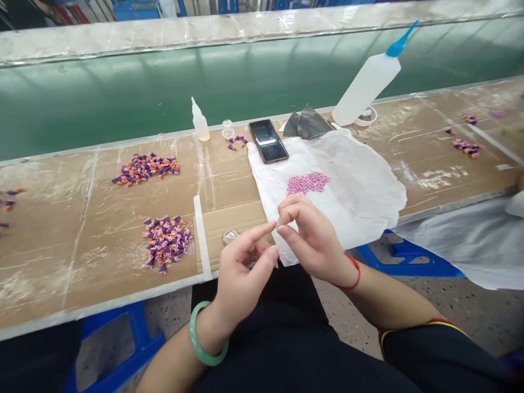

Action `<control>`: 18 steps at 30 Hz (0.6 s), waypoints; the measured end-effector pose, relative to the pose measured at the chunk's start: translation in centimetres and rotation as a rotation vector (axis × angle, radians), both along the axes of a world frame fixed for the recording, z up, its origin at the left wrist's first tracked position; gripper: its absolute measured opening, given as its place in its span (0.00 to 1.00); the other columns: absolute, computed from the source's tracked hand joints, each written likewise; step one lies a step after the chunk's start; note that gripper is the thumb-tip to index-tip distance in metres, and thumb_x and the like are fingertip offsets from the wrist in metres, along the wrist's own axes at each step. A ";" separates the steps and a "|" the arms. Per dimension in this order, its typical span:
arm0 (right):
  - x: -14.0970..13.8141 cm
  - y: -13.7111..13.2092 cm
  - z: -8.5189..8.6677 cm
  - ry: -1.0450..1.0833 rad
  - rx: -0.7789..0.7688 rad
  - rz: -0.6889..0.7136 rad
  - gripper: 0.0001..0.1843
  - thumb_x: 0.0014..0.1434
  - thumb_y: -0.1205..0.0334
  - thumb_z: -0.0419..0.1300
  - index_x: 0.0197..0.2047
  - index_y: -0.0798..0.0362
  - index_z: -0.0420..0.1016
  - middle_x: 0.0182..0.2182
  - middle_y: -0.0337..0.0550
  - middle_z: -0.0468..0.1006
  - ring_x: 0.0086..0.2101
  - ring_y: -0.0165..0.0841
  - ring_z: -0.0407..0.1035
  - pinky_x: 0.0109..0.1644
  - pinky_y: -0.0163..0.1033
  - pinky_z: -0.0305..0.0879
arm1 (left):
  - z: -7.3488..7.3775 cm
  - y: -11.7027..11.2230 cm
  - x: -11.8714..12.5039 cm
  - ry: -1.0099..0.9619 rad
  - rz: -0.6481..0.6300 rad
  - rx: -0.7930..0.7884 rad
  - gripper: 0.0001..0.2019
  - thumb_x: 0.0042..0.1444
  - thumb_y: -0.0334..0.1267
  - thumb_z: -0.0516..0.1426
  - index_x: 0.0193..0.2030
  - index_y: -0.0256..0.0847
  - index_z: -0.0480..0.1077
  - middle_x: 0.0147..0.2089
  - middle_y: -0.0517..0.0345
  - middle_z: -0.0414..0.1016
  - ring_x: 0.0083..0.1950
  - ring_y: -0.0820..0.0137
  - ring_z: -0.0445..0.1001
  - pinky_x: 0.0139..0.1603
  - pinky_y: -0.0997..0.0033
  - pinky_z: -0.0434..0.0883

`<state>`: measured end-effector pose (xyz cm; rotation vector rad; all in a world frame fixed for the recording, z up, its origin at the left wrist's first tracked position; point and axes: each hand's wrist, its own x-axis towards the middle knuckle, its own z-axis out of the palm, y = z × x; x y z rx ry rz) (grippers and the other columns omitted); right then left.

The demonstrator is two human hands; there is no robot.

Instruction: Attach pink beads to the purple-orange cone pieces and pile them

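My left hand, with a green bangle on its wrist, curls its fingers and pinches a tiny orange piece I cannot make out. My right hand, with a red string on its wrist, pinches a very small item between thumb and forefinger, right against the left fingertips. Both hands hover over the near edge of the cardboard-covered bench. Just beyond them a heap of small pink beads lies on a white sheet. A pile of purple and orange pieces lies to the left of my left hand.
A second purple and orange pile sits further back. Behind it stand a small glue bottle, a black phone and a large squeeze bottle with a blue nozzle. A green conveyor belt runs behind. A small clear cap lies near my left hand.
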<state>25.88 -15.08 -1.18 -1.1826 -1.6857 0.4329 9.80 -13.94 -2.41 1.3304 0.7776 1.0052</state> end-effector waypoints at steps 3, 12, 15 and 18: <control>-0.3 0.2 -0.3 -0.092 0.134 -0.067 0.06 0.65 0.69 0.55 0.37 0.48 0.64 0.33 0.41 0.71 0.38 0.38 0.67 0.43 0.47 0.63 | -0.3 -0.4 -0.1 0.060 0.061 0.117 0.17 0.59 0.31 0.60 0.55 0.44 0.78 0.24 0.64 0.71 0.23 0.75 0.70 0.24 0.77 0.70; 0.4 -0.3 0.0 -0.101 0.164 -0.027 0.08 0.64 0.70 0.56 0.35 0.49 0.62 0.30 0.39 0.69 0.34 0.35 0.65 0.38 0.43 0.64 | 0.0 -0.6 0.4 0.204 0.132 0.412 0.18 0.57 0.27 0.60 0.53 0.44 0.79 0.23 0.65 0.72 0.20 0.77 0.66 0.22 0.79 0.69; 0.5 -0.3 -0.2 -0.118 0.174 -0.034 0.09 0.63 0.71 0.56 0.34 0.49 0.62 0.29 0.39 0.68 0.33 0.35 0.64 0.38 0.43 0.63 | -0.3 -0.8 0.4 0.188 0.116 0.298 0.16 0.57 0.29 0.60 0.52 0.41 0.79 0.23 0.65 0.72 0.21 0.76 0.67 0.22 0.78 0.68; 0.7 -0.3 -0.4 -0.133 0.173 -0.029 0.10 0.63 0.72 0.57 0.34 0.50 0.61 0.29 0.39 0.67 0.33 0.34 0.64 0.37 0.42 0.64 | -0.4 -0.9 0.3 0.144 0.083 0.134 0.13 0.57 0.31 0.61 0.49 0.40 0.79 0.23 0.63 0.73 0.22 0.75 0.69 0.22 0.77 0.68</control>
